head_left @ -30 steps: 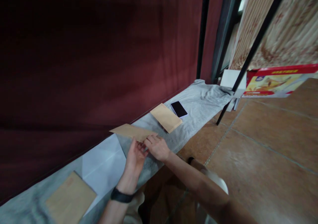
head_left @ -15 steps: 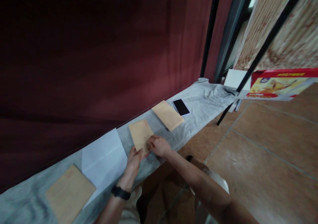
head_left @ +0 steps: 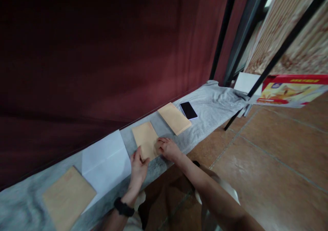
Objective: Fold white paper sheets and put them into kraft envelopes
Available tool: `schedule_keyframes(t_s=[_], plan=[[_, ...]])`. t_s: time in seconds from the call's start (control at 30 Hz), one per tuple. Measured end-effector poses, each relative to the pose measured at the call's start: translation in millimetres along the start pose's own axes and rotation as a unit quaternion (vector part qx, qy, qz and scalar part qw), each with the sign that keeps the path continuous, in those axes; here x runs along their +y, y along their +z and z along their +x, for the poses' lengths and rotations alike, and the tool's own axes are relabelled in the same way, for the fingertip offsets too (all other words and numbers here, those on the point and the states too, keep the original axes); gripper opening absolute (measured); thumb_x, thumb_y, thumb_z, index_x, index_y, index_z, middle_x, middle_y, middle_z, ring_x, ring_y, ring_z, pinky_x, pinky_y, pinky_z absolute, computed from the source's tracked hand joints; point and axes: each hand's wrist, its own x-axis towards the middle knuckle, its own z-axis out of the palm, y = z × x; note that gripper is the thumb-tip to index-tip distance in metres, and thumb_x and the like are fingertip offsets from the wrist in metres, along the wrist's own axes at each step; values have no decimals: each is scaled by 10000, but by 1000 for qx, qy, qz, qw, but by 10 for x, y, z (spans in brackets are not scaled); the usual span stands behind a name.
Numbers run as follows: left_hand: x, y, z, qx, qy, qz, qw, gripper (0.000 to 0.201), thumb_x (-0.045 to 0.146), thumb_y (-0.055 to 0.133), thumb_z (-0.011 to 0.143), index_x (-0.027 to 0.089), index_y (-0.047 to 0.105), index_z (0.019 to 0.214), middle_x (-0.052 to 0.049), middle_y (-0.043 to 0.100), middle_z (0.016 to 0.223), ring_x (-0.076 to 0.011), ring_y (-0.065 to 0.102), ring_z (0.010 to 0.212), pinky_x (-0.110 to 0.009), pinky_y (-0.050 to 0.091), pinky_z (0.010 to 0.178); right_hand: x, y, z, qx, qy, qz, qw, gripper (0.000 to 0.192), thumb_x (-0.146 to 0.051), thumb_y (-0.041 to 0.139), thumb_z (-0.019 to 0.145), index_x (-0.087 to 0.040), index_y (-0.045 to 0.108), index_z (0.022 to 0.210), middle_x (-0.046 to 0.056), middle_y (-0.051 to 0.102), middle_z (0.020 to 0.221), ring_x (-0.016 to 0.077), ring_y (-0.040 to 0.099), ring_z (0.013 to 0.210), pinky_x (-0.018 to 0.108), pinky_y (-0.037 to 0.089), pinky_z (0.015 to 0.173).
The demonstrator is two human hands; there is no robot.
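Where the grey cloth covers the bench (head_left: 205,108), a small tan envelope (head_left: 145,139) is seen lying flat, approx. mid-bench, with its long axis running away from the person toward the dark red curtain (head_left: 102,53). The envelope lies just ahead of both hands, between them. Its near left corner is touched by the left hand (head_left: 138,166), thumb raised against the edge, fingers loosely curled, nothing gripped. Its near right edge is pressed by the right hand (head_left: 167,149), fingers bent down onto the paper; no closed grasp is seen. The two hands are about equally near; contact is made by both.

Material: matt kraft paper, thin, rectangular, edges crisp, no bulge noted. The cloth beneath is soft, mottled grey, wrinkled toward the far end.

Adjacent items, outward: a white sheet (head_left: 106,159) w/ fold creases lies just left of the envelope, apart from it. A larger tan envelope (head_left: 68,197) is laid further left, overlapping the sheet's corner. A second tan envelope (head_left: 174,117) is set to the right, angled, and a black phone (head_left: 188,110), glossy, screen dark, lies just beside it, possibly touching. A red and yellow printed box (head_left: 289,89) is seen beyond the bench end. The floor (head_left: 269,156) is of brown tile. A black wristband (head_left: 124,207) is worn on the left wrist.
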Motion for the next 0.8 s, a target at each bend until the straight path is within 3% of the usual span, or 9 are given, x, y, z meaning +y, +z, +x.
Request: schedule_keyframes(t_s=[0.1, 0.2, 0.3, 0.4, 0.6, 0.8], plan=[[-63, 49, 225, 19, 105, 152, 983, 536, 295, 590, 865, 196, 527, 1388, -166, 387, 1537, -344, 390, 1429, -548, 370, 1162, 30, 38, -7, -9, -6, 13, 1000, 347, -212, 562, 921, -171, 639, 1256, 89, 588, 1409, 236, 553, 1256, 349, 421, 1067], [-27, 169, 701, -37, 181, 234, 955, 566, 352, 395, 974, 99, 410, 1481, -210, 320, 1602, -324, 255, 1507, -529, 308, 1199, 72, 57, -2, -9, -15, 34, 999, 372, -171, 580, 888, -168, 639, 1254, 92, 588, 1409, 228, 547, 1267, 335, 420, 1072], [27, 282, 1213, -86, 203, 364, 905, 621, 400, 302, 1002, 51, 347, 1513, -212, 343, 1598, -302, 248, 1514, -509, 271, 1215, 103, 51, 3, 0, -18, 47, 999, 405, -163, 623, 847, -153, 640, 1251, 109, 577, 1415, 236, 530, 1280, 337, 419, 1074], [36, 346, 1518, -145, 204, 431, 867, 626, 429, 232, 1014, 87, 374, 1518, -167, 381, 1587, -275, 297, 1499, -492, 270, 1212, 121, 31, 9, 8, 7, 40, 999, 441, -213, 681, 816, -174, 642, 1254, 114, 558, 1426, 263, 506, 1291, 370, 424, 1067], [5, 400, 1561, -192, 229, 441, 846, 619, 412, 177, 1019, 140, 314, 1558, -86, 313, 1628, -239, 223, 1527, -493, 180, 1239, 159, 6, 37, 7, 36, 23, 999, 491, -282, 737, 787, -200, 637, 1261, 113, 551, 1422, 276, 511, 1264, 387, 436, 1052], [24, 445, 1390, -231, 293, 425, 825, 608, 387, 192, 1020, 133, 305, 1560, -88, 313, 1632, -190, 217, 1527, -406, 179, 1250, 233, -46, 94, 3, 18, 19, 1000, 320, -168, 643, 853, -188, 673, 1171, 92, 623, 1343, 225, 569, 1222, 322, 448, 1046]])
